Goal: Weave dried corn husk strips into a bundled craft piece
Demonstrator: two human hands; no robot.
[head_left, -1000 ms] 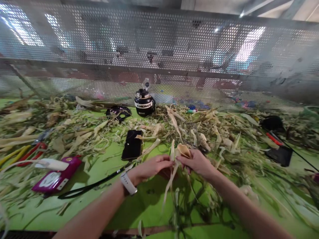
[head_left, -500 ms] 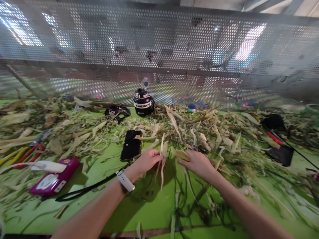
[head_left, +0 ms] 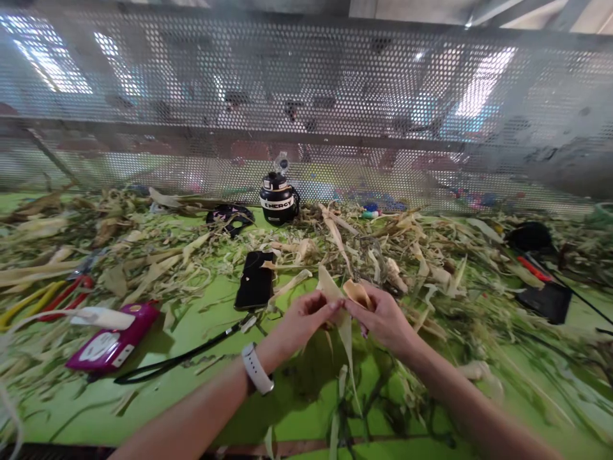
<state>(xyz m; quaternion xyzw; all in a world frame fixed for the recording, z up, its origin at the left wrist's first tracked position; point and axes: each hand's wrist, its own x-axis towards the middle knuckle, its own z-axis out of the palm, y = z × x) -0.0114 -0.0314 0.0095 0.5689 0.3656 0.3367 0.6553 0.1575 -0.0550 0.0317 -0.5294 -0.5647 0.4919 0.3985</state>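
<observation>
Above the green tabletop, my left hand (head_left: 313, 314) pinches a pale corn husk piece (head_left: 341, 319) that tapers into a thin strip hanging down. Beside it, almost touching at the fingertips, my right hand (head_left: 380, 316) is closed on a curled tan husk piece (head_left: 357, 294). The right thumb and fingers also meet the edge of the pale husk. A white-banded watch (head_left: 256, 369) is on my left wrist. Dark green strips (head_left: 378, 390) lie on the table below my hands.
A black phone (head_left: 255, 280) lies left of my hands, with a black strap (head_left: 182, 354) near it. Further left are a purple power bank (head_left: 112, 338) and red-handled pliers (head_left: 71, 297). A black bottle (head_left: 276, 201) stands behind, before a perforated metal screen (head_left: 316, 83). Husk scraps (head_left: 158, 255) cover much of the table.
My hands, apart before, have come together. The left hand has moved right, and the narrow strips it held have given way to a broader pale husk spread between the fingertips.
</observation>
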